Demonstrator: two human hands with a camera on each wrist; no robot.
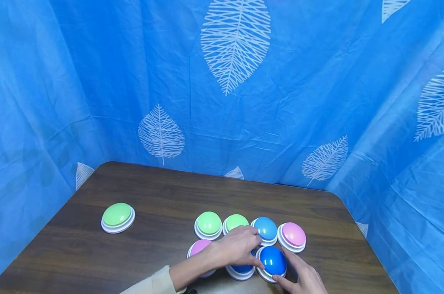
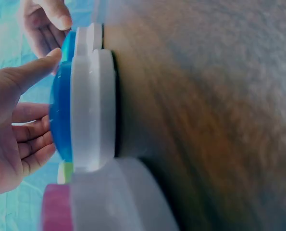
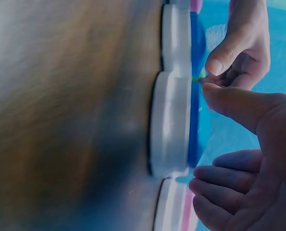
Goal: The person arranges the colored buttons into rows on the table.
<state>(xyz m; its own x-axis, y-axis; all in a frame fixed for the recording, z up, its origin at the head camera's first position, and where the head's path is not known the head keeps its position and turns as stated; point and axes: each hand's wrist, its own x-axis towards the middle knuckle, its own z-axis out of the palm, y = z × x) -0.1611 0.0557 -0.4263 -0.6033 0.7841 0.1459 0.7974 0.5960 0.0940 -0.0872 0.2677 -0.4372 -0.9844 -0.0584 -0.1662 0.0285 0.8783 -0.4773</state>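
Dome-topped push buttons on white round bases stand on the table. My right hand (image 1: 304, 275) spans the right dark blue push button (image 1: 273, 260), thumb at its front edge and fingers along its right side. My left hand (image 1: 240, 247) reaches over the left dark blue push button (image 1: 243, 268) and partly hides it. Its thumb lies by the left edge of the right dark blue button, while its loosely bent fingers are near the light blue push button (image 1: 265, 228). In the left wrist view, the left hand (image 2: 13, 115) is beside a dark blue dome.
Behind are two green buttons (image 1: 209, 223) and a pink button (image 1: 294, 234). Another pink button (image 1: 199, 246) is partly under my left forearm. A lone green button (image 1: 117, 215) sits far left on the brown table (image 1: 159, 228). Blue leaf-patterned cloth (image 1: 244, 122) surrounds the table.
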